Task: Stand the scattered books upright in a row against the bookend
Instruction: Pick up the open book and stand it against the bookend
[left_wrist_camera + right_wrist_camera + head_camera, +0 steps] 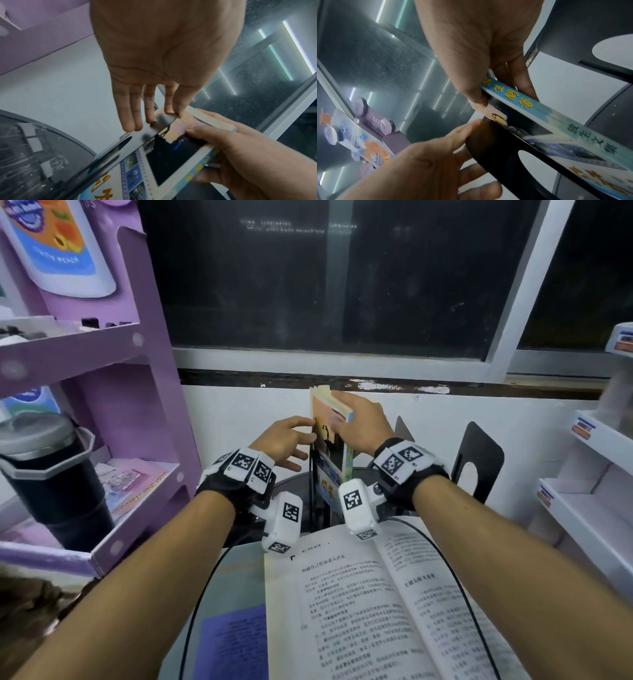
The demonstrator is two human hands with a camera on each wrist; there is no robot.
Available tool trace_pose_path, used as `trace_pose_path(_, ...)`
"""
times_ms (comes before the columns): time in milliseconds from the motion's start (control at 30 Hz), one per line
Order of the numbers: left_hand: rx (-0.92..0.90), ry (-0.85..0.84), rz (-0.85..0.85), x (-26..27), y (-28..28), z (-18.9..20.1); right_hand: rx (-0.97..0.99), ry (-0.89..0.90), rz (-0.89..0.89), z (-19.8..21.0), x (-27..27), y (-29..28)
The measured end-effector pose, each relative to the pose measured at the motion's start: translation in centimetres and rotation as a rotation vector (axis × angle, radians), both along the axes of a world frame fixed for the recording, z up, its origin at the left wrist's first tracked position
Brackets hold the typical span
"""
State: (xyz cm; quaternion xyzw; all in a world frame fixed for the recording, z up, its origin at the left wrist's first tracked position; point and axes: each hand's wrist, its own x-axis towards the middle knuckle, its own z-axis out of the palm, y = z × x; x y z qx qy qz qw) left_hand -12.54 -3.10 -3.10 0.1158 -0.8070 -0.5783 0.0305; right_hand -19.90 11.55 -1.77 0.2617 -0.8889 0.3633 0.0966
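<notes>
A paperback book with a blue spine and a sunset cover stands upright on the desk, its cover against a thin black bookend. My right hand grips the book's top, thumb on the cover and fingers behind the spine; the right wrist view shows the book pinched that way. My left hand is on the bookend's other side. Its straight fingertips touch the bookend at its top edge. An open book lies flat in front of me.
A second black bookend stands to the right, by the wall. A purple sheet lies left of the open book. A purple shelf unit with a dark tumbler stands on the left, white shelves on the right.
</notes>
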Motion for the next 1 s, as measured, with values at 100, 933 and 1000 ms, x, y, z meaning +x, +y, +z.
trace_pose_path(100,0.032,-0.009,-0.012,0.1,-0.2,0.0,0.016,-0.026,0.037,-0.5,-0.3,-0.9)
trace_pose_path(933,0.179,-0.003,-0.073,0.5,-1.0,-1.2,-0.002,-0.533,0.272,-0.8,0.7,-1.4)
trace_pose_path(1000,0.176,-0.001,-0.073,0.5,-0.9,-1.1,-0.006,-0.553,0.277,-0.7,0.7,-1.3)
